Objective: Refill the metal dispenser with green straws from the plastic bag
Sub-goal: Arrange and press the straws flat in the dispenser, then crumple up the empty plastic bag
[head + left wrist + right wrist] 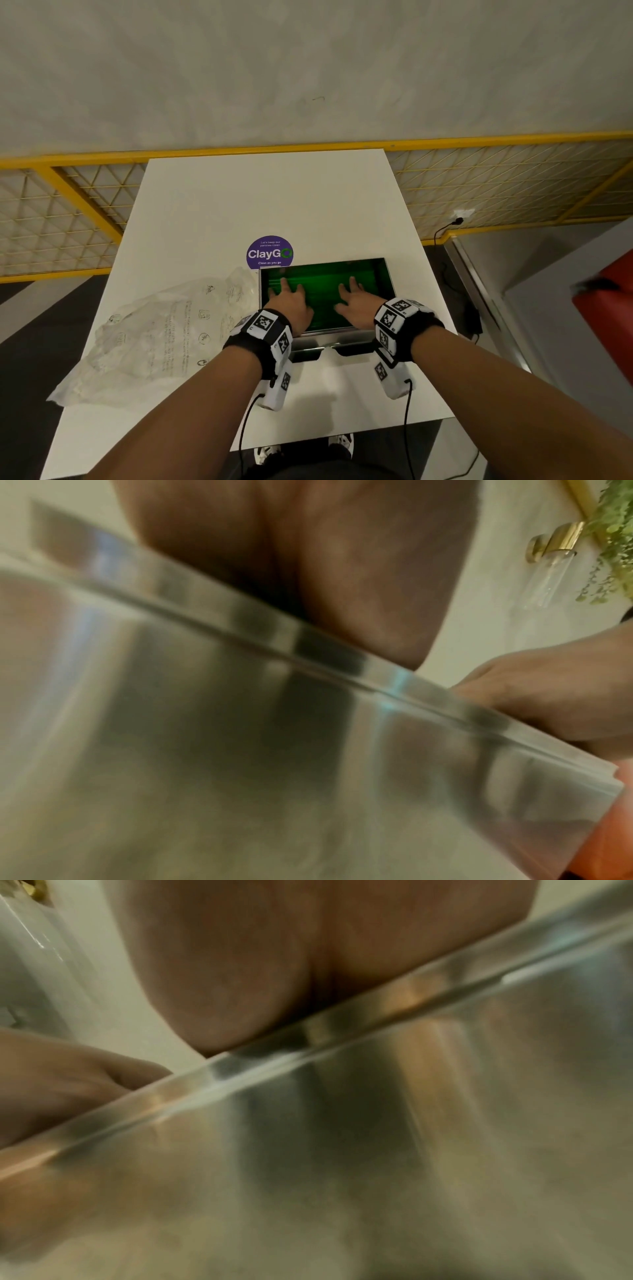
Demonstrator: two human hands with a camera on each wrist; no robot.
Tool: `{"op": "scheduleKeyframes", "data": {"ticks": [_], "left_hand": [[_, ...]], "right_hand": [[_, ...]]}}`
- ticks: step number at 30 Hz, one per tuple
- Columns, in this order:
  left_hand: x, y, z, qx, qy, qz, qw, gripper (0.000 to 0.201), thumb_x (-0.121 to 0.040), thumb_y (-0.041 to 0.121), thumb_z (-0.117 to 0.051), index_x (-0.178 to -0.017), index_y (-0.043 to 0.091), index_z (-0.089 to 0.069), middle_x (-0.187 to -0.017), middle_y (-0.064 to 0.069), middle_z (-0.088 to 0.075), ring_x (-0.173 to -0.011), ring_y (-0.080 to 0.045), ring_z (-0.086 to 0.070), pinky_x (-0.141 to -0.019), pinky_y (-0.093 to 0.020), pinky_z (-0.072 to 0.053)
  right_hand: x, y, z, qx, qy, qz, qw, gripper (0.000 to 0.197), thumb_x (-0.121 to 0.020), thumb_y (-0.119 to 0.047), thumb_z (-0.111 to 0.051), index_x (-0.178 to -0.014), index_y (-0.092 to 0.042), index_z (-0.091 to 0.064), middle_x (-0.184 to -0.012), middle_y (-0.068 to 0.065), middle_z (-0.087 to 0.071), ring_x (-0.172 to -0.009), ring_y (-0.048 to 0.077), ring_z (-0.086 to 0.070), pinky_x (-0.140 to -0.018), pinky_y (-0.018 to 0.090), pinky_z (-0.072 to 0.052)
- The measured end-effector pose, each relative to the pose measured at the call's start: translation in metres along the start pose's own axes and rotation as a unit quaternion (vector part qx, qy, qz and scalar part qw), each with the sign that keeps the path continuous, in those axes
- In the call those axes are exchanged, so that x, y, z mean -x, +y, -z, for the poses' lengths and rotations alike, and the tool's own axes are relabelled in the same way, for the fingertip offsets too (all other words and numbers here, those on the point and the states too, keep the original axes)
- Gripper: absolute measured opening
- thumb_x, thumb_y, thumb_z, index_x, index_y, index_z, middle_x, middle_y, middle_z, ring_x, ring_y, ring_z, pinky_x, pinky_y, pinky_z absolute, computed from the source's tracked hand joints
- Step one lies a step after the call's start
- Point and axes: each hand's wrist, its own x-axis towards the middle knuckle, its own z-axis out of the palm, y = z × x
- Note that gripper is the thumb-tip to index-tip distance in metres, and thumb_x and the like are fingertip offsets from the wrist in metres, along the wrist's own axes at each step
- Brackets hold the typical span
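The metal dispenser (390, 277) stands open-topped on the white table (260, 192), and a bed of green straws (325, 284) lies inside it. My left hand (287, 299) rests flat on the straws in the left half, fingers spread. My right hand (358, 303) lies flat on them in the right half, fingers spread too. Both wrist views are blurred: the steel front wall (240, 737) (377, 1137) fills them, with my palm (308, 561) (274, 961) above its rim. The clear plastic bag (161, 335) lies crumpled and flat to the left of the dispenser.
A round purple ClayGo sticker (270, 253) sits on the table just behind the dispenser. A yellow-framed mesh fence (68, 212) runs behind the table. A red seat (609, 308) is at the right. A black cable (445, 233) runs along the floor.
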Motion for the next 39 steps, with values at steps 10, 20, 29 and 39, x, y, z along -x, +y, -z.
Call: {"op": "scheduleKeyframes", "data": {"ticks": [10,20,29,39], "left_hand": [[0.000,-0.001,-0.015,-0.019,0.028,-0.007,0.999,0.054,-0.098,0.045,-0.023,-0.134,0.008,-0.040,-0.144,-0.023,-0.034,-0.134,-0.038,-0.032,-0.109,-0.052,-0.027],[0.079,-0.076,0.043,0.269,0.265,-0.008,0.926,0.036,-0.093,0.030,-0.054,-0.128,0.020,-0.055,-0.116,-0.006,-0.066,-0.094,-0.024,-0.063,-0.086,-0.029,-0.045],[0.100,-0.231,-0.025,0.188,0.223,0.300,0.908,0.078,-0.085,0.062,-0.049,-0.149,0.034,-0.015,-0.158,-0.010,-0.014,-0.143,-0.036,-0.011,-0.109,-0.063,-0.018],[0.075,-0.262,-0.083,0.431,0.184,0.224,0.854,0.113,-0.075,0.042,-0.074,-0.150,0.028,0.009,-0.147,-0.023,-0.032,-0.132,-0.039,-0.039,-0.107,-0.048,-0.036]], "right_hand": [[0.000,-0.002,-0.008,0.075,-0.001,-0.037,0.996,0.059,-0.098,-0.040,-0.024,-0.144,-0.004,-0.028,-0.155,0.026,-0.010,-0.140,0.038,-0.023,-0.111,0.049,-0.027],[0.072,0.004,-0.009,-0.054,0.155,0.172,0.971,0.051,-0.098,-0.027,-0.045,-0.146,-0.016,-0.033,-0.154,0.005,-0.032,-0.139,0.020,-0.035,-0.114,0.031,-0.029],[0.081,-0.051,-0.055,0.036,0.217,0.216,0.951,0.043,-0.097,-0.026,-0.043,-0.139,-0.019,-0.044,-0.144,-0.002,-0.041,-0.131,0.018,-0.038,-0.109,0.035,-0.032],[0.013,-0.164,-0.130,-0.074,0.041,0.135,0.987,0.078,-0.094,-0.046,-0.047,-0.152,-0.023,0.000,-0.160,0.008,-0.007,-0.143,0.029,-0.023,-0.115,0.043,-0.027]]}}
